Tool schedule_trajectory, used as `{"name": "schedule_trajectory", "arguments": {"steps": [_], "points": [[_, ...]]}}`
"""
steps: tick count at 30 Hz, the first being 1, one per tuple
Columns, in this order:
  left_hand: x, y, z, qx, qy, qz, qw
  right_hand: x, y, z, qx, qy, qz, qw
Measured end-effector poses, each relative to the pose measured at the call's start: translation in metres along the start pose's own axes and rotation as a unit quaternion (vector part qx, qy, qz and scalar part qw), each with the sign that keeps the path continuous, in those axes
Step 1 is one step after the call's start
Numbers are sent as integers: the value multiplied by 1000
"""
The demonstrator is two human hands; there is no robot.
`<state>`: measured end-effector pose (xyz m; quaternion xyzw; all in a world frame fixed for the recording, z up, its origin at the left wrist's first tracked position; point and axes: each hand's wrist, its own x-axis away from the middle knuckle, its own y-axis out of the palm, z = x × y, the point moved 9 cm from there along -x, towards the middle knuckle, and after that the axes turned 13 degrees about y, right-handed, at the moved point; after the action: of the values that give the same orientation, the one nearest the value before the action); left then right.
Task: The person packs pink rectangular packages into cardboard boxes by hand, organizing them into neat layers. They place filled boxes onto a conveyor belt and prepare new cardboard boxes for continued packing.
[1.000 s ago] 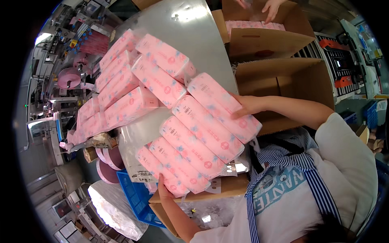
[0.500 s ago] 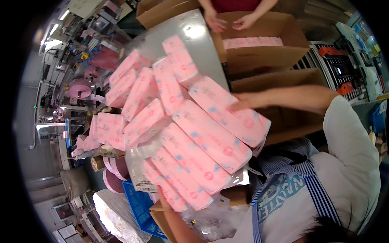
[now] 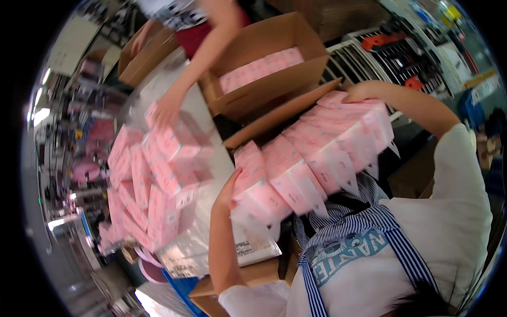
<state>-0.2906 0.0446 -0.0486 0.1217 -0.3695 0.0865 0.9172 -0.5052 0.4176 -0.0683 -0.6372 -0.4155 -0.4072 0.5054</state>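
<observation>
Between my two hands a row of several pink tissue packs [image 3: 311, 153], with loose clear plastic ends, is squeezed together in front of my apron. My left hand [image 3: 229, 186] presses the left end of the row, its fingers partly hidden by the pack. At the far right end my right hand [image 3: 362, 91] grips the last pack. Just beyond the row rises the flap of an open cardboard box [image 3: 285, 113], whose inside is mostly hidden by the packs. A pile of more pink packs [image 3: 153, 185] lies to the left on a metal table [image 3: 203, 211].
A co-worker's hand [image 3: 168, 110] touches the pile from the far side. Beyond my box stands another cardboard carton [image 3: 264, 95] with pink packs inside. A roller conveyor [image 3: 351, 63] runs at the far right, and machinery with pink rolls [image 3: 86, 170] stands left.
Several packs have come off the table, carried right between my hands to the open box. The co-worker has moved left and reached to the pile. My view has shifted too.
</observation>
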Motion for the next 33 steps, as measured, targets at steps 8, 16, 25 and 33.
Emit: {"name": "schedule_trajectory", "arguments": {"steps": [8,16,25,33], "points": [[-186,69,-108,-735,148,122,650,-159,58,113,-133,134,429,883],[-100,95,-142,-647,-48,30,760,-68,149,12,70,36,315,946],[-149,82,-244,-685,-49,-51,725,-127,227,34,95,44,213,971],[-46,72,-37,-296,356,45,885,-171,213,30,276,-25,120,953]]}}
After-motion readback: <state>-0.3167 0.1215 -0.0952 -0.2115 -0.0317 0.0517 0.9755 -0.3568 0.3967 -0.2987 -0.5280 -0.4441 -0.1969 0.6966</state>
